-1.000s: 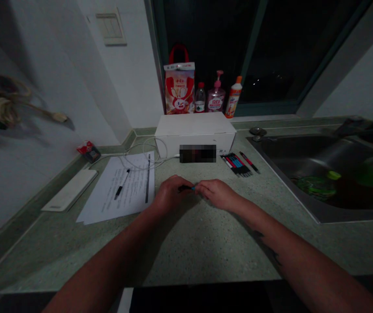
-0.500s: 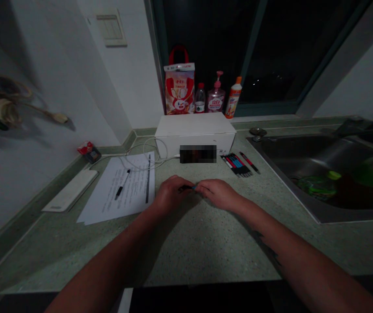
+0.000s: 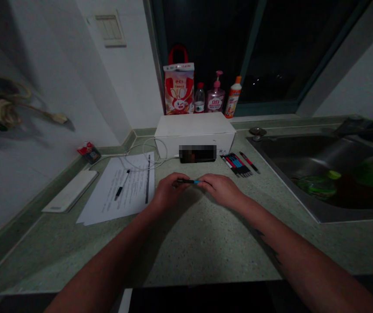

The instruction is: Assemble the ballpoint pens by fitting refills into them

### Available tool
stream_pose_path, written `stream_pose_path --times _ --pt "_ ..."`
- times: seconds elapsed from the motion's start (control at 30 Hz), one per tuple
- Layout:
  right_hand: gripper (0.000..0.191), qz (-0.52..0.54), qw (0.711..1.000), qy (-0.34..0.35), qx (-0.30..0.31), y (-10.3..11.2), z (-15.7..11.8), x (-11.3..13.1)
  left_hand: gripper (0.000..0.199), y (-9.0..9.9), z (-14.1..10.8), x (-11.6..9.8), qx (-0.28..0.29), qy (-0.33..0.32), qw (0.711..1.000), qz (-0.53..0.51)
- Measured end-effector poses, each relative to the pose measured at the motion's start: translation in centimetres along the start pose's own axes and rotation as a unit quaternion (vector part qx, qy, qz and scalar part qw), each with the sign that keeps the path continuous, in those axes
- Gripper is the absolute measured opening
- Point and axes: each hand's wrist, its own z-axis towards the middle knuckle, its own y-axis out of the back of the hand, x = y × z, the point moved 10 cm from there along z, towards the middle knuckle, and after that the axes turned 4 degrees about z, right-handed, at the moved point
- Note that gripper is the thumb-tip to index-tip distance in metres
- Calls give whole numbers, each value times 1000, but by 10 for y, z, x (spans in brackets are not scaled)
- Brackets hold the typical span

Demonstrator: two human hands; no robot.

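Between my two hands a slim pen [image 3: 192, 181], black at the left and blue towards the right, is held level over the counter. My left hand [image 3: 170, 188] is closed on its black end. The fingers of my right hand [image 3: 219, 187] pinch its blue part, hiding the right tip. Just beyond my right hand lie several pens [image 3: 237, 164] side by side, with blue, red and black barrels. Slightly apart from that row is a red and black pen [image 3: 249, 162]. Another pen, white and black [image 3: 122, 184], rests on printed sheets [image 3: 104, 191] to the left of my left hand.
A phone [image 3: 198, 156], partly blurred out, leans at a white box [image 3: 194, 126], with a white cable [image 3: 167, 161] running left. A white flat case [image 3: 72, 191] lies by the left wall. At right is a steel sink [image 3: 281, 174] holding green items. Bottles [image 3: 215, 98] stand behind the box.
Both hands have risen slightly and moved a little apart. More of the pen now shows between them, and it lies straighter. The things on the counter have not moved.
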Motion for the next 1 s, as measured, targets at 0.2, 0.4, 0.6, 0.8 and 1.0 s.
stream_pose_path --times 0.2,0.4,0.6,0.8,1.0 --pt "24 -11 1000 5 -11 4 -1 4 9 -1 0 2 13 12 1000 -9" --pt "26 -19 1000 1 -17 6 -1 1 15 5 1 3 -6 22 1000 -21" --pt "23 -23 1000 -4 -19 10 0 1 8 8 2 3 -7 20 1000 -8" --pt "23 -18 999 -4 -26 10 -1 0 13 12 4 6 -11 36 999 -24" --pt "23 -22 999 -7 -33 12 -1 -3 9 17 5 6 -27 32 999 -20"
